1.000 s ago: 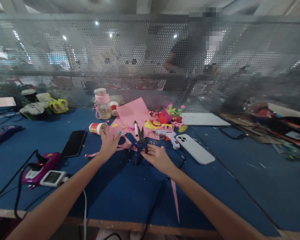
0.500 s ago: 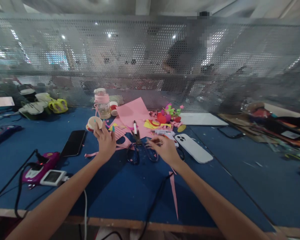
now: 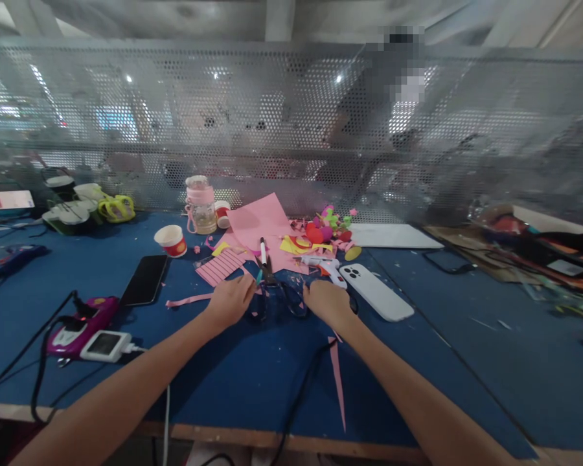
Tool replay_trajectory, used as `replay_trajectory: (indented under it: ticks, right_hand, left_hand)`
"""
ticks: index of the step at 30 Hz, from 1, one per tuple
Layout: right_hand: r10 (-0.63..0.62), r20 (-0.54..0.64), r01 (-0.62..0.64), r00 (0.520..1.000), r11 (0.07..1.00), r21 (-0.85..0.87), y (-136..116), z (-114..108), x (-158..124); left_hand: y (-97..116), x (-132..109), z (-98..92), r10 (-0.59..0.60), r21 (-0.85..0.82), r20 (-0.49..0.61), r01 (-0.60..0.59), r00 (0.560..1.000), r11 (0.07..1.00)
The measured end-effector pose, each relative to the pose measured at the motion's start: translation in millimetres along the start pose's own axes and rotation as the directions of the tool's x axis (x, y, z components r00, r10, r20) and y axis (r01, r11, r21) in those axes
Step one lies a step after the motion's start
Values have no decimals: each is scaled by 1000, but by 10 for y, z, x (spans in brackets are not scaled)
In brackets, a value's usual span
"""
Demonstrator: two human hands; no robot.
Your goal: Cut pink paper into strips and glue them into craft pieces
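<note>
My left hand point(image 3: 230, 301) lies on the blue table point(image 3: 252, 369). Its fingertips are pinched together next to the blades of the dark scissors point(image 3: 272, 288), at the edge of a striped pink paper point(image 3: 221, 266); what they hold is hidden. My right hand point(image 3: 326, 303) is curled knuckles-up against the scissors' right handle loop. A red and white paper cup point(image 3: 171, 240) stands upright to the back left, apart from both hands. A white marker point(image 3: 263, 249) lies just beyond the scissors.
Around the hands lie a pink sheet point(image 3: 260, 220), colourful paper scraps point(image 3: 325, 232), a white glue gun point(image 3: 323, 265), a white phone point(image 3: 376, 291), a black phone point(image 3: 144, 279) and a pink bottle point(image 3: 199, 206). A purple device point(image 3: 78, 323) with cables sits at left. Behind a perforated screen point(image 3: 291, 123) a person sits.
My left hand lifted the paper cup, left it standing farther back left, and came back to the scissors. My right hand rose off the scissors, then dropped to their handle.
</note>
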State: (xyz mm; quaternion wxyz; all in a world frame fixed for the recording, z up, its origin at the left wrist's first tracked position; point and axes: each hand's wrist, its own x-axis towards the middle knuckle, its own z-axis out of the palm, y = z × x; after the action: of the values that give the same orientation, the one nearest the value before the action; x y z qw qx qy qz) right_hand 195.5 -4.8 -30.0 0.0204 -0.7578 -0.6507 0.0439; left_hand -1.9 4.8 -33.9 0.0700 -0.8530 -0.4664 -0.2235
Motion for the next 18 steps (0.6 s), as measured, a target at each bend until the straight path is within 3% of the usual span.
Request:
replay_trajectory:
  ticks: [3,7,10,12,14,16,18]
  right_hand:
    - [-5,6,5,1000,1000,28,28,-1,15]
    - [9,-31,-7,999,997,72,51,7,32]
    - [3,-112,8,994,995,101,40,2,35]
    - [-58,-226,104,972,975,197,30,-6,23]
    - [-122,-383,281,916,876,393,16,-5,-1]
    - [-125,-487,441,864,655,613,-12,11,-36]
    - [-117,-467,471,876,405,783,-61,40,-73]
  left_hand:
    - [48,-9,-5,88,6,75,-89,993,996]
    - [9,-5,7,144,-67,59,-140,988,988]
    - [-5,-6,2,128,-160,6,-125,992,979]
    - [16,-6,-14,48,-271,-37,-56,998,961]
    - [56,-2,-33,-95,-463,-40,66,995,884]
    - [103,5,-40,-215,-686,15,167,976,708]
    - [149,11,-27,-234,-844,100,207,967,495]
